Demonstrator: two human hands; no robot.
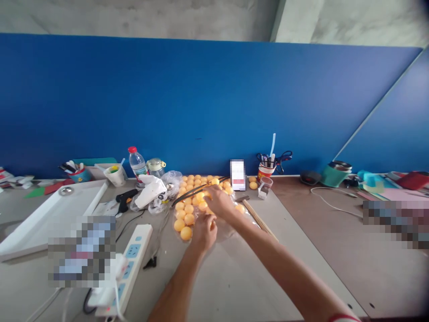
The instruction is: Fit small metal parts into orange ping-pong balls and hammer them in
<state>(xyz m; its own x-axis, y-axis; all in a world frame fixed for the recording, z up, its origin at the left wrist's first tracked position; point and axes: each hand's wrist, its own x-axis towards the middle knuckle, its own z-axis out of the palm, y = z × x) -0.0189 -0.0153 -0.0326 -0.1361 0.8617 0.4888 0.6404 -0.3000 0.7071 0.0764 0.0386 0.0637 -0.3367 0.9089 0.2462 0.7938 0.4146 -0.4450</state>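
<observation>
Several orange table-tennis balls lie in a cluster on a clear plastic sheet in the middle of the table. My left hand rests at the near edge of the cluster, fingers curled beside a ball; I cannot make out whether it holds one. My right hand reaches over the balls, fingers bent down and touching them. Dark curved strips cross the back of the pile.
A white power strip and cables lie at the left front, a white tray further left. A glue gun, water bottle, cups and a pen pot stand along the blue wall. Wooden sticks lie to the right.
</observation>
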